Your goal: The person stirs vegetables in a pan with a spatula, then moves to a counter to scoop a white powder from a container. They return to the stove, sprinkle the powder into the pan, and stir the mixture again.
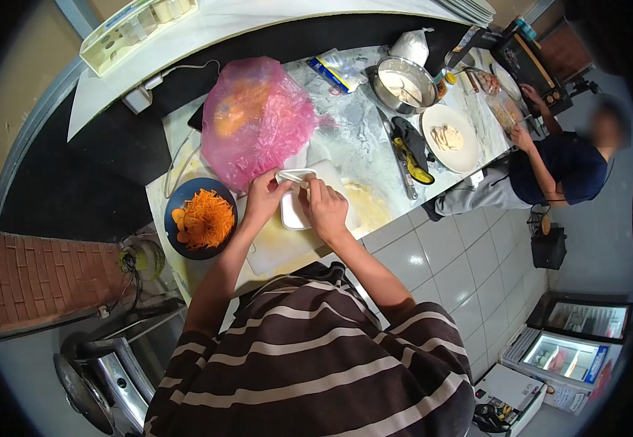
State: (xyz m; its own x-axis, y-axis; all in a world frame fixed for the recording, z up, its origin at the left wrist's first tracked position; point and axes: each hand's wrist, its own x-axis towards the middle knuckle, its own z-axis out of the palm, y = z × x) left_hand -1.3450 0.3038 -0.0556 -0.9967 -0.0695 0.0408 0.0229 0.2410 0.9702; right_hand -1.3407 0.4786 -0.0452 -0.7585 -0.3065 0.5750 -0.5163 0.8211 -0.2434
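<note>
Over the counter, my left hand [264,195] is closed on the left end of a small white plastic piece [292,175], whose exact kind I cannot make out. The fingers of my right hand [326,209] are closed at the piece's right end. Just below it stands a white rectangular container [292,217] on a pale cutting board [269,255]. To the left, a dark plate [174,246] holds shredded carrot [213,222] and several carrot slices [183,226]. A pink plastic bag [280,109] with orange contents lies behind my left hand.
Along the counter [331,142] to the right are a knife [408,178], a black and yellow item [409,149], a white plate with pale food [466,156] and a metal bowl [429,102]. At the far end another person [560,167] handles a clear container [504,116].
</note>
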